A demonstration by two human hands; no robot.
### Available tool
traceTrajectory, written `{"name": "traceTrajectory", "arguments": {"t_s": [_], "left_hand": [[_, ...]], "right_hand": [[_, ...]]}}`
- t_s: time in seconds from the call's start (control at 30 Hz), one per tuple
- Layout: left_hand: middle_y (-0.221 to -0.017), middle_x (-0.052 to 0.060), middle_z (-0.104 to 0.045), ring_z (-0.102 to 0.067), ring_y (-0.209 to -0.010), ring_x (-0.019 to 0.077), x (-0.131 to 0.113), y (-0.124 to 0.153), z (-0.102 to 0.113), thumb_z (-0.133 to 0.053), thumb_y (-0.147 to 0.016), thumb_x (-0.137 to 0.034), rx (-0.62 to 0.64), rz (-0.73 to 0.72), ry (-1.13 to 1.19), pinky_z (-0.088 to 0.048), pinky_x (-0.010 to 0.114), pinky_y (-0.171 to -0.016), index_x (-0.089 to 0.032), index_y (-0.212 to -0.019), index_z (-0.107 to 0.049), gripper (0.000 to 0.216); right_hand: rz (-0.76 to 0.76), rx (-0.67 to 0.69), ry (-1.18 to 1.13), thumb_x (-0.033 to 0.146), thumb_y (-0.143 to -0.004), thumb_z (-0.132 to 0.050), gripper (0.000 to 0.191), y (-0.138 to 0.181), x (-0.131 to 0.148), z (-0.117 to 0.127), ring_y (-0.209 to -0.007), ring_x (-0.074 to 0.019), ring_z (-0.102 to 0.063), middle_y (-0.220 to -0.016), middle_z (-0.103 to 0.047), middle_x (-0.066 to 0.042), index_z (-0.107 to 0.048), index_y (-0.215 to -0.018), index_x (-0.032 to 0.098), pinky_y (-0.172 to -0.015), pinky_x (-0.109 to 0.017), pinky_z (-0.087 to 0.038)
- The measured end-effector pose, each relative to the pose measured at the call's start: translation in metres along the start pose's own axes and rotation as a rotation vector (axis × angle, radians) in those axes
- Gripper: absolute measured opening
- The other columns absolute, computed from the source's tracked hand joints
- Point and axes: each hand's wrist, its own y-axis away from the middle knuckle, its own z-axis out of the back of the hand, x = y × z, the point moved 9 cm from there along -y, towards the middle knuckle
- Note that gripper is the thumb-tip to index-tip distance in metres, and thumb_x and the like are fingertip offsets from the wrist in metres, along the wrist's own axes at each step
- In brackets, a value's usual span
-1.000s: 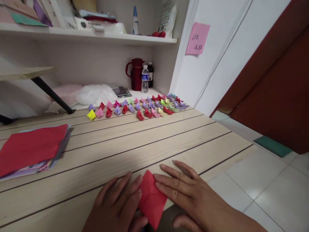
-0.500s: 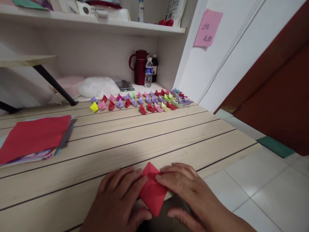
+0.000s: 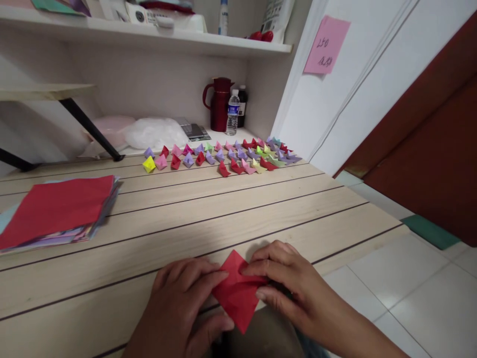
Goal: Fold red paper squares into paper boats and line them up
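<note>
A folded red paper square (image 3: 236, 293) lies at the near edge of the wooden board floor (image 3: 208, 219). My left hand (image 3: 182, 306) presses its left side with fingers bent and the thumb under the near edge. My right hand (image 3: 285, 286) pinches the paper's right corner between fingers and thumb. A stack of coloured paper sheets (image 3: 55, 211) with a red sheet on top lies to the left.
Several small folded paper boats (image 3: 219, 156) stand in rows at the far side of the boards. Behind them are a red jug (image 3: 219, 103), a water bottle (image 3: 232, 119) and a plastic bag (image 3: 154, 133). White tiles (image 3: 402, 293) lie right; a pink note (image 3: 327, 45) is on the wall.
My right fingers have curled from flat on the paper into a pinch on its right corner. The view has tipped slightly, so the boats and the stack sit higher.
</note>
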Motion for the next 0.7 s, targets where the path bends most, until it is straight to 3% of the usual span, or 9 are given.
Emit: {"name": "traceTrajectory", "arguments": {"t_s": [0.13, 0.4, 0.57, 0.7], "left_hand": [[-0.104, -0.002, -0.068, -0.064, -0.097, 0.0161, 0.003, -0.003, 0.012, -0.055, -0.089, -0.051, -0.076, 0.105, 0.081, -0.053, 0.030, -0.083, -0.035, -0.111, -0.064, 0.029], [-0.100, -0.002, -0.069, -0.066, -0.092, 0.0150, 0.002, -0.002, 0.012, -0.059, -0.088, -0.040, -0.087, 0.058, -0.006, -0.056, 0.029, -0.080, -0.033, -0.111, -0.062, 0.024], [-0.109, 0.004, -0.068, -0.066, -0.098, 0.0192, 0.004, 0.005, 0.011, -0.059, -0.088, -0.036, -0.186, 0.053, -0.167, -0.057, 0.033, -0.080, -0.025, -0.121, -0.055, 0.036], [-0.139, 0.013, -0.052, -0.056, -0.120, 0.0246, 0.001, 0.009, 0.008, -0.055, -0.090, -0.032, -0.228, 0.034, -0.389, -0.052, 0.040, -0.089, -0.024, -0.141, -0.043, 0.053]], "right_hand": [[-0.027, -0.032, 0.002, 0.026, -0.096, -0.055, 0.015, -0.003, 0.000, 0.001, -0.101, -0.0209, -0.056, -0.107, -0.063, -0.004, -0.061, -0.110, 0.027, -0.086, -0.037, -0.043], [-0.150, -0.127, 0.150, 0.018, -0.092, -0.052, 0.009, -0.010, -0.007, -0.003, -0.083, -0.0209, -0.055, -0.092, -0.058, -0.005, -0.053, -0.084, 0.021, -0.073, -0.036, -0.046], [-0.188, -0.126, 0.223, 0.019, -0.089, -0.056, 0.002, -0.012, -0.008, -0.008, -0.089, -0.0251, -0.056, -0.105, -0.057, -0.009, -0.054, -0.089, 0.020, -0.076, -0.043, -0.048], [-0.172, -0.155, 0.252, 0.018, -0.089, -0.058, 0.021, -0.013, -0.009, -0.009, -0.094, -0.0269, -0.056, -0.112, -0.056, -0.011, -0.053, -0.109, 0.021, -0.080, -0.046, -0.050]]}}
